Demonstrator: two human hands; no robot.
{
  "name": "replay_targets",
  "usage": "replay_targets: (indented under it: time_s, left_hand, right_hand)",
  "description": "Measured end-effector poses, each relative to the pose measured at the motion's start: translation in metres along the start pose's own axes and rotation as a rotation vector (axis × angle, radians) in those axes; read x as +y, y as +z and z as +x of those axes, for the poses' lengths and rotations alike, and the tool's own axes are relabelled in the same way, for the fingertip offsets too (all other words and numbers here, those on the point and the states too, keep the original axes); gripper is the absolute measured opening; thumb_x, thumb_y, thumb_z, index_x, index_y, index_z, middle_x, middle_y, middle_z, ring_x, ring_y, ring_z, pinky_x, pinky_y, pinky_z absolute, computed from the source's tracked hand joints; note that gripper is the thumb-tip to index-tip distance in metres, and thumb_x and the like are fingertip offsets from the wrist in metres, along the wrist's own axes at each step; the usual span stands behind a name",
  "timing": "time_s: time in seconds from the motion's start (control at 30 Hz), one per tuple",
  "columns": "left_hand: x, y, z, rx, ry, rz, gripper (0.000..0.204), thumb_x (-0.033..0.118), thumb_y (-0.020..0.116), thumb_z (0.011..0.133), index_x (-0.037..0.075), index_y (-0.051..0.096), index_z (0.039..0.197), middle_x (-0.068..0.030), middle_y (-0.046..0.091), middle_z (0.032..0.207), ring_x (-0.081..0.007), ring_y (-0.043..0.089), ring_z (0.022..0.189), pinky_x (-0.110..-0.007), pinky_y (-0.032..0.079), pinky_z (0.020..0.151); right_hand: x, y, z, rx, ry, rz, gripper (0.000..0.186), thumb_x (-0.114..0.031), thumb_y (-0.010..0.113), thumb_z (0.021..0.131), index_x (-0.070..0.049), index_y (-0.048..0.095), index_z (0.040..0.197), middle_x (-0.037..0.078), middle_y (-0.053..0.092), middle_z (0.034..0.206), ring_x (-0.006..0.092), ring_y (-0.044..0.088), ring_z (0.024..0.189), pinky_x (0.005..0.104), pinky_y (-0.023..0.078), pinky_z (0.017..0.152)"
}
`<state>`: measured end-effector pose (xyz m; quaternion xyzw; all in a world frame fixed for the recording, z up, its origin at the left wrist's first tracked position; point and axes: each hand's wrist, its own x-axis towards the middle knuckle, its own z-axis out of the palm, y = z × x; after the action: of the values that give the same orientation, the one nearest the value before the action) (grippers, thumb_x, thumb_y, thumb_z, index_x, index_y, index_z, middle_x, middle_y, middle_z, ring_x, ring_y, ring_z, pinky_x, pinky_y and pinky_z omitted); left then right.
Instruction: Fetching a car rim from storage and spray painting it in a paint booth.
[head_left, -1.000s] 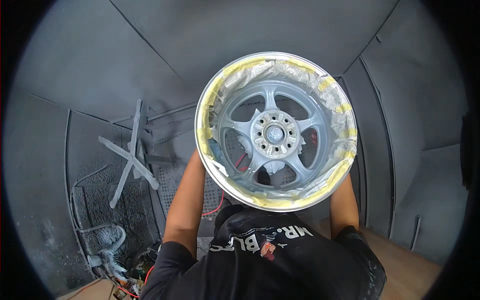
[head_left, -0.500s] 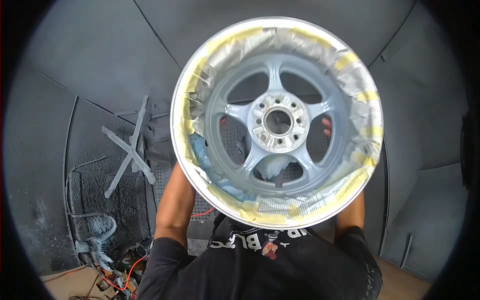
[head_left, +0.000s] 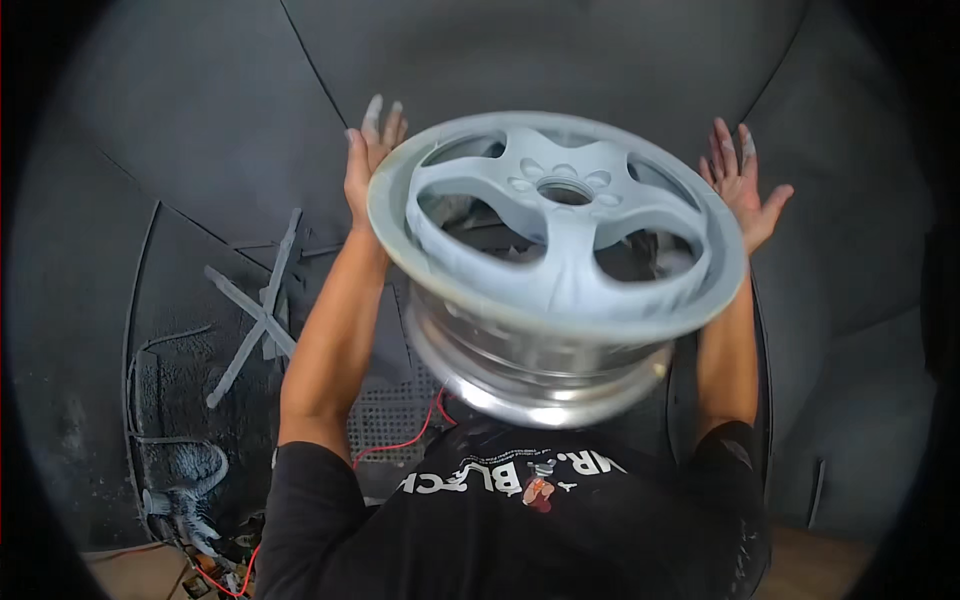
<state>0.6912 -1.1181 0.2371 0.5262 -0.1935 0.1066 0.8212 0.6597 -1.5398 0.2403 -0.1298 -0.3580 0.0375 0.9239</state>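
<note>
Overhead, grey wheel rim (head_left: pixel 560 260) between open left hand (head_left: pixel 368 160); right hand (head_left: pixel 742 185).

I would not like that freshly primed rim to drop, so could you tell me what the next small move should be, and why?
Probably close both hands back onto the rim's edge. The grey wheel rim is tilted and motion-blurred between the left hand and the right hand. Both hands are open with fingers spread, and neither seems to grip the rim, so it looks unsupported.

floor (head_left: pixel 70 330): dark, paint-dusted below me | on it: grey crossed stand (head_left: pixel 250 305), red wire (head_left: pixel 405 440), perforated grate (head_left: pixel 385 425)
</note>
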Motion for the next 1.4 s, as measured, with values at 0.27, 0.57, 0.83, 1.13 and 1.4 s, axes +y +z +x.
replay_targets:
  time_s: [0.27,0.57,0.83,1.13,1.4]
  left_hand:
    - [-0.038,-0.027,-0.069,0.016,-0.322,-0.389,0.091,0.068,0.018,0.093,-0.006,0.018,0.146,-0.0184,0.029,0.149,-0.0286,0.028,0.138,-0.036,0.02,0.114]
    - [-0.073,-0.03,-0.123,0.138,-0.426,-0.345,0.076,0.059,0.019,0.098,0.0,0.026,0.146,-0.0117,0.032,0.149,-0.0249,0.032,0.136,-0.035,0.022,0.114]
    - [-0.099,-0.025,-0.158,0.192,-0.408,-0.113,0.069,0.052,0.025,0.1,0.001,0.026,0.147,-0.0124,0.032,0.149,-0.0226,0.029,0.137,-0.034,0.02,0.114]
    - [-0.147,-0.053,-0.213,0.382,-0.59,-0.015,0.061,0.051,0.027,0.101,0.007,0.037,0.142,-0.0147,0.053,0.131,-0.0245,0.05,0.121,-0.036,0.036,0.104]
    - [-0.102,-0.136,-0.462,-0.549,-1.119,0.365,0.053,0.035,0.053,0.096,0.001,0.045,0.136,-0.0117,0.048,0.138,-0.0211,0.044,0.127,-0.035,0.033,0.107]
  right_hand:
    - [0.041,0.002,-0.069,0.527,-0.054,-0.544,0.104,-0.079,0.031,0.082,-0.002,0.008,0.149,0.026,0.019,0.151,0.0372,0.023,0.14,0.0461,0.02,0.114]
    - [0.043,-0.036,-0.119,0.624,0.045,-0.482,0.096,-0.077,0.029,0.084,-0.003,0.024,0.145,0.027,0.03,0.147,0.0361,0.032,0.136,0.046,0.026,0.112]
    - [0.029,-0.083,-0.161,0.731,0.021,-0.524,0.095,-0.076,0.03,0.085,0.001,0.032,0.14,0.028,0.037,0.142,0.0366,0.037,0.132,0.0445,0.03,0.11]
    - [0.01,-0.137,-0.217,1.178,0.018,-0.713,0.081,-0.068,0.032,0.091,0.001,0.048,0.13,0.021,0.055,0.126,0.03,0.053,0.117,0.0406,0.042,0.1]
    - [0.145,-0.065,-0.576,1.6,1.269,-1.06,0.077,-0.072,0.035,0.088,-0.007,0.052,0.126,0.014,0.065,0.088,0.0265,0.062,0.067,0.0415,0.05,0.056]
